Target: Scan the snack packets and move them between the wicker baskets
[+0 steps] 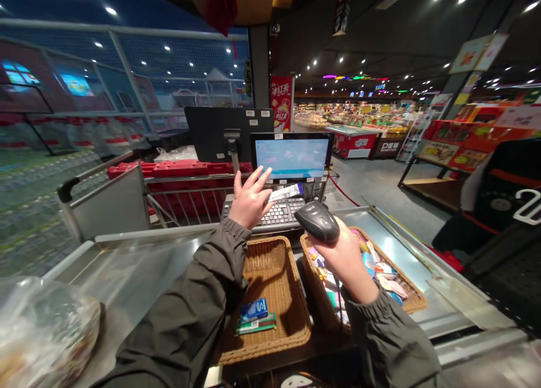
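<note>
My left hand (250, 199) is raised above the keyboard (279, 214), below the lit screen, with its fingers stretched upward. A slim white packet (285, 192) with a blue-purple end sticks out to the right from its thumb side, where the hand grips it. My right hand (344, 258) is closed around a black barcode scanner (318, 219), its head pointing forward and left toward the packet. Under my left forearm, a wicker basket (291, 286) holds a blue packet (254, 309) and a green packet (266, 324). Another wicker basket (310, 267), filled with colourful small packs, lies beneath my right hand.
A monitor (291, 154) stands ahead, with a second dark screen (211, 132) turned away beside it. Metal counter surfaces (156, 264) flank the baskets. Clear plastic bags (46, 326) lie at the lower left. A shopping cart (190, 199) with red crates stands behind the counter.
</note>
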The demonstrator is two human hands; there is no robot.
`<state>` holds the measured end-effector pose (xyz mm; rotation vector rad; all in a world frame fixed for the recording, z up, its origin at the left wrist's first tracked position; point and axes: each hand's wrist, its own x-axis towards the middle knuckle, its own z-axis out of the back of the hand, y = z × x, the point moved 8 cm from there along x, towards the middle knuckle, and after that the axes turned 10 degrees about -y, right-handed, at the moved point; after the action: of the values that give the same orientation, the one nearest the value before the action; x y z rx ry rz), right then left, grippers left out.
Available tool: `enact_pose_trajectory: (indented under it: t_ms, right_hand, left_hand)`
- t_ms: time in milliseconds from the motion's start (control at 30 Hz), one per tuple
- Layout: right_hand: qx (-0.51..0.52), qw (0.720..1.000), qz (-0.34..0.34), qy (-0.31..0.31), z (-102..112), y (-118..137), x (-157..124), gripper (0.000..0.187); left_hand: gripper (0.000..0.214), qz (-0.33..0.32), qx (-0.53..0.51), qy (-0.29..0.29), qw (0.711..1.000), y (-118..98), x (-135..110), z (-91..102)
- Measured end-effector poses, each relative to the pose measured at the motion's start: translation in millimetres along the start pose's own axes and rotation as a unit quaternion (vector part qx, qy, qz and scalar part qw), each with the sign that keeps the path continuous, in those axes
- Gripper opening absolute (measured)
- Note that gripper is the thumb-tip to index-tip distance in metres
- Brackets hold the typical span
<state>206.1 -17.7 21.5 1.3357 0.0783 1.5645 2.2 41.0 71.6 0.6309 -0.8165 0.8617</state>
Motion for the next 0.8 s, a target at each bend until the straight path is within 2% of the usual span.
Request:
enact_pose_trajectory:
  t_ms: [233,500,800]
  right_hand:
    - [0.01,1.0,-0.01,0.022,-2,2,-4,0.031]
    - [-0.002,1.0,-0.017,0.01,-1,-1,-5,0.031]
    - [0.003,1.0,-0.024,0.012,-10,-8,-3,0.032]
  left_hand:
    - [0.014,0.002,-0.003,0.008,1.0,5,0,-4.7]
    - [0.014,0.007,-0.005,0.014,1.0,8,-1,-5.0]
    - [0.017,0.02,-0.001,0.039,0.999,16,-20,-7.0]
